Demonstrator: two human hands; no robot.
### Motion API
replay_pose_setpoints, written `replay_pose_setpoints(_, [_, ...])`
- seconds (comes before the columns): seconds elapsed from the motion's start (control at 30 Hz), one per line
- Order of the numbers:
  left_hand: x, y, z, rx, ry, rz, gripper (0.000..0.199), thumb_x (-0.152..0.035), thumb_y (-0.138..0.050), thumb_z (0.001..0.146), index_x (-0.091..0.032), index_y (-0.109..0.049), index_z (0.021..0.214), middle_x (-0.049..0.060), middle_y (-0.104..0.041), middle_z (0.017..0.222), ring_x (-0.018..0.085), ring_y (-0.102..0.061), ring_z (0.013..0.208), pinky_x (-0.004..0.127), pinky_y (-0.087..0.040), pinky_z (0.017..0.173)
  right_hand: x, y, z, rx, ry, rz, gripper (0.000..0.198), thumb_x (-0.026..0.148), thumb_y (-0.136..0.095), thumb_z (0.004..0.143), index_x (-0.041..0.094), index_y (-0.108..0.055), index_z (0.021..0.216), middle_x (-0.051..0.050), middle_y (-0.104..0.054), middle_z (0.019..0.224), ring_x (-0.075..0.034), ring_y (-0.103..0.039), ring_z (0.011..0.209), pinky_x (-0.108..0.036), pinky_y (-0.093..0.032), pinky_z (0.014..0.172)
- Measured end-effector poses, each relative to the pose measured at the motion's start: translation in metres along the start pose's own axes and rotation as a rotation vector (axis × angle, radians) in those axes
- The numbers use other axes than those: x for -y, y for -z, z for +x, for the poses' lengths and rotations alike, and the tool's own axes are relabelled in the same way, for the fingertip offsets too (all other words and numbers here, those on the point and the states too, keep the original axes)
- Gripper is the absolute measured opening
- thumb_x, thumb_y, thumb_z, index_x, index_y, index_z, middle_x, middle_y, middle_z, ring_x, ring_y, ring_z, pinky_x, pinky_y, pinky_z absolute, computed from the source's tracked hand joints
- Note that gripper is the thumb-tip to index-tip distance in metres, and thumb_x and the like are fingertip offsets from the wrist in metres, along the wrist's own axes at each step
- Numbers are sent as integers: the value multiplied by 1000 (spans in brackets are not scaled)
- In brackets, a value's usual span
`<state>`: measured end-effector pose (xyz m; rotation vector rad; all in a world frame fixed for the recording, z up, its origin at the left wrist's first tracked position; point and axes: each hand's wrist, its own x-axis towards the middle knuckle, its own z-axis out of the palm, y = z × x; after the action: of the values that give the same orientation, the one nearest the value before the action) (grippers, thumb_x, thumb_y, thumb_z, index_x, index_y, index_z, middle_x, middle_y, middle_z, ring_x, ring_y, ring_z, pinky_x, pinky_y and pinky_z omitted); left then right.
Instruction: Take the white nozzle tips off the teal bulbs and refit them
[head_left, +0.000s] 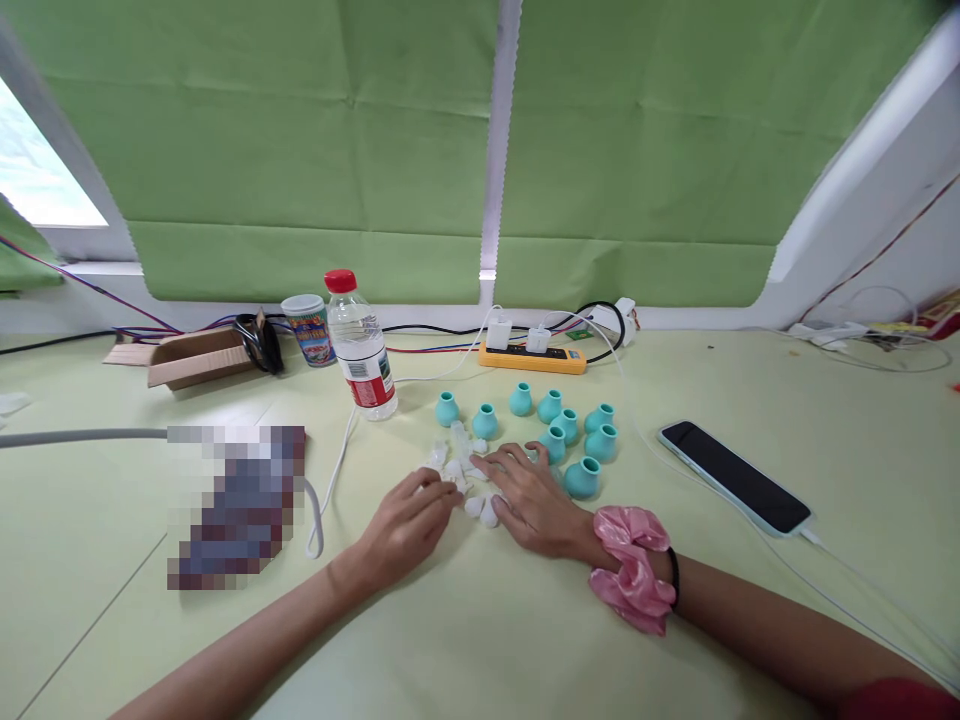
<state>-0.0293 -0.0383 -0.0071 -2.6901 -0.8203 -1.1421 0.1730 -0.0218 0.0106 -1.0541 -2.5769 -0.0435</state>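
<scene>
Small clear and whitish plastic pieces [453, 468] lie in a loose pile between my hands. My left hand [409, 520] is closed at the pile's left edge, its fingers curled and their tips pressed together; what they hold, if anything, is too small to make out. Over the right part of the pile, my right hand [532, 500] rests palm down with its fingers apart. Two whitish pieces [481, 508] lie beside its thumb. Several turquoise, hollow, vase-shaped pieces [582, 478] stand behind and to the right of the pile, the closest almost touching my right hand.
A water bottle [364, 360] with a red cap stands behind the pile, near a paper cup [309, 330] and an open cardboard box [202, 358]. An orange power strip [532, 358] lies at the back. A phone [735, 478] with a cable is at right; a blurred-out object [244, 510] at left.
</scene>
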Motion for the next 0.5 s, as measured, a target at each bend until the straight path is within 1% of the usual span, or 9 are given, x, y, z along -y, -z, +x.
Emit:
replay_pose_setpoints(0.03, [-5,0,0,38,-37,5,22,-8,-42,81,-15,-54,98,9,-61,87,19,-52,82,33,-48,67,-1,1,1,-12,-9,-4,43,18,-40,75,14,-42,117,-11,-49,107,-25,-38,100,-45,-23,85])
replay_pose_setpoints(0.1, [-13,-1,0,128,-72,-9,20,-7,-41,81,-14,-55,95,10,-61,84,19,-53,82,33,-47,66,-3,6,3,-30,-39,-39,37,16,-41,71,14,-50,107,-12,-49,105,-25,-39,98,-44,-24,84])
replay_pose_setpoints(0.17, [-16,-4,0,185,-26,-48,18,-8,-40,82,-13,-57,88,9,-60,78,18,-53,78,31,-47,64,-5,12,5,12,-46,-92,27,17,-42,70,15,-56,94,-10,-51,98,-24,-42,93,-41,-29,79])
replay_pose_setpoints(0.2, [-16,-5,1,186,19,-74,18,-8,-40,82,-13,-57,85,9,-60,75,18,-52,76,30,-47,63,-7,14,5,58,-44,-118,23,17,-42,71,16,-57,89,-10,-52,93,-24,-45,88,-39,-31,75])
replay_pose_setpoints(0.27, [-12,-6,2,148,116,-136,17,-9,-42,82,-13,-58,84,8,-59,74,17,-52,74,29,-46,62,-9,19,6,157,-45,-163,19,19,-42,74,17,-58,83,-8,-53,84,-22,-48,80,-33,-34,65])
replay_pose_setpoints(0.37, [-9,-5,4,54,207,-226,14,-10,-46,80,-15,-58,84,7,-60,75,16,-52,75,27,-46,63,-12,22,4,239,-59,-211,19,20,-39,78,17,-58,82,-8,-55,81,-20,-51,72,-28,-33,53])
replay_pose_setpoints(0.43, [-10,-2,6,5,286,-275,11,-12,-48,79,-16,-58,79,5,-59,72,14,-54,71,26,-46,61,-14,23,3,262,-58,-214,20,21,-38,80,17,-58,83,-7,-56,81,-20,-52,70,-27,-32,50])
replay_pose_setpoints(0.5, [-13,1,7,-17,417,-315,7,-15,-52,77,-16,-59,75,3,-60,69,13,-55,65,24,-46,58,-16,23,3,286,-52,-181,20,22,-38,81,18,-58,86,-6,-57,80,-19,-54,71,-26,-33,51])
